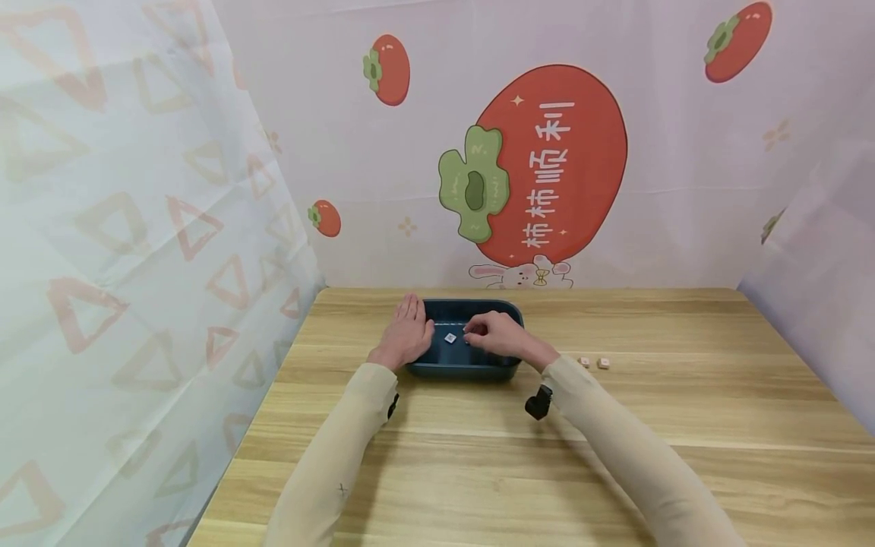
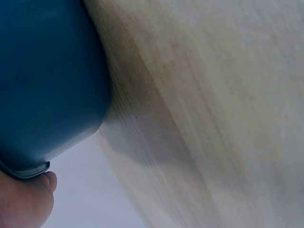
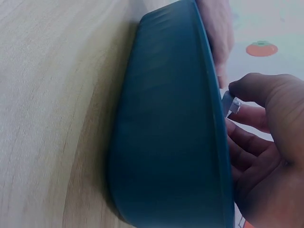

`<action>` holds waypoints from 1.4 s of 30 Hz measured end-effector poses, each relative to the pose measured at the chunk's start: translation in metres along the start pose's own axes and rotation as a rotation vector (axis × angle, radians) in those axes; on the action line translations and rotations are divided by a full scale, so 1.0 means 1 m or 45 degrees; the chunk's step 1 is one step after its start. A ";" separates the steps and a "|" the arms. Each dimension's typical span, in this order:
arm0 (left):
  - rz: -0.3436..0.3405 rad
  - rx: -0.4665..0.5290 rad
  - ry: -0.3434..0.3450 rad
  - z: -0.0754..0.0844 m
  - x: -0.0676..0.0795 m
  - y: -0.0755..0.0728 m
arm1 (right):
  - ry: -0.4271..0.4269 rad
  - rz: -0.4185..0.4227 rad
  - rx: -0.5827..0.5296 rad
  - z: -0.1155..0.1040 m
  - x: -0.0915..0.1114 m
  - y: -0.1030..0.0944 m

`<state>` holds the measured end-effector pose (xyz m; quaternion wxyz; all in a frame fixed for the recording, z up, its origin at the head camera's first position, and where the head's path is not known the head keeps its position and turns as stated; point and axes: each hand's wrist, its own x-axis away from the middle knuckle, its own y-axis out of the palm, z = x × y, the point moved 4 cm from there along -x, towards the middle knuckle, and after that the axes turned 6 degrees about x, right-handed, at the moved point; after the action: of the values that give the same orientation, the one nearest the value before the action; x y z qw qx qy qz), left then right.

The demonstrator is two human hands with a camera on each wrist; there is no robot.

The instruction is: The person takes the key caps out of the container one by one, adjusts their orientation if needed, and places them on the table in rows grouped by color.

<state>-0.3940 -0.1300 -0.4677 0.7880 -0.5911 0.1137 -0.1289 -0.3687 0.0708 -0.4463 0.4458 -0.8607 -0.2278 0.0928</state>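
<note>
Pale cloth printed with persimmons (image 1: 328, 99) hangs behind a wood-grained counter (image 1: 451, 471), on which a dark blue tray (image 1: 465, 372) stands close to the back edge. The left hand (image 1: 406, 334) lies at the tray's left end, its fingers straight and side by side along the rim, curled round nothing; that placement probably steadies the tray, since flat contact at one end would keep so light a vessel from sliding. Over the right part of the tray reaches the right hand (image 1: 497, 333), thumb and forefinger together on a small pale block (image 3: 229, 104), which the right wrist view shows just past the rim. Such a fingertip pinch seems chosen for the block's size, as a whole-hand grip would cover it completely. Another block, a white one (image 1: 450, 338), lies on the tray's floor near the middle, between the two hands. Two pinkish blocks (image 1: 604, 363) rest to the right of the tray, set near each other, apparently kept within easy reach of the right arm. Whatever marks the blocks bear are too small to read.
</note>
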 end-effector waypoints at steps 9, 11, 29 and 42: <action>-0.011 -0.001 -0.011 -0.001 0.000 0.000 | -0.001 0.000 -0.049 0.004 0.014 -0.010; -0.012 -0.006 -0.015 -0.001 -0.001 0.001 | -0.010 0.001 -0.062 0.005 0.017 -0.012; -0.022 -0.037 -0.021 -0.002 -0.001 0.002 | -0.026 0.064 0.008 0.017 0.053 -0.037; -0.014 -0.031 -0.012 -0.001 -0.001 0.002 | -0.008 0.089 -0.104 0.037 0.076 -0.045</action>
<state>-0.3955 -0.1298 -0.4696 0.7806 -0.6019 0.1084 -0.1291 -0.3291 0.1565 -0.4280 0.4061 -0.8852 -0.2027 0.1016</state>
